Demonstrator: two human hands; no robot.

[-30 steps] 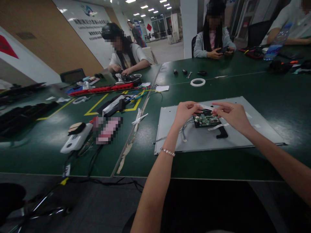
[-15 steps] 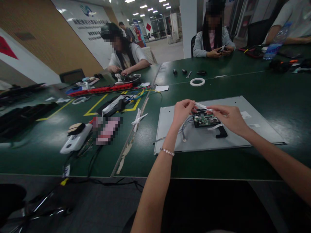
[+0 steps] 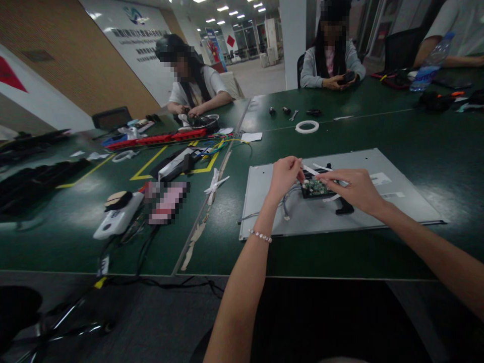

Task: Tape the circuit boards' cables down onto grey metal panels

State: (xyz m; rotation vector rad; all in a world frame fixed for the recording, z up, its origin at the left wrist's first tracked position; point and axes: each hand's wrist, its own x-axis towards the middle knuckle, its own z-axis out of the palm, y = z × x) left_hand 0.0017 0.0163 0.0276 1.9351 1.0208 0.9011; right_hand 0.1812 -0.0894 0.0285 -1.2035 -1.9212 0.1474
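A thin white strip of tape (image 3: 310,170) is stretched between my two hands, just above a green circuit board (image 3: 316,187) in a black frame. My left hand (image 3: 284,174) pinches its left end; my right hand (image 3: 354,187) pinches the other end. Behind it, part of a second white strip (image 3: 322,167) shows, and a third white strip (image 3: 333,198) lies at the board's near edge. The board rests on a flat grey panel (image 3: 397,209), with grey cables (image 3: 286,204) coming out on its left. My right hand hides part of the board.
A roll of white tape (image 3: 307,126) lies beyond the panel, with a wrench (image 3: 294,115) farther back. To the left are a crumpled white strip (image 3: 215,184), a white power bank-like device (image 3: 119,217) and a red rail (image 3: 155,139). Two people sit across the table.
My right hand has shifted slightly left and its fingers are now straighter. The strip between my hands tilts differently, and another white strip shows behind it.
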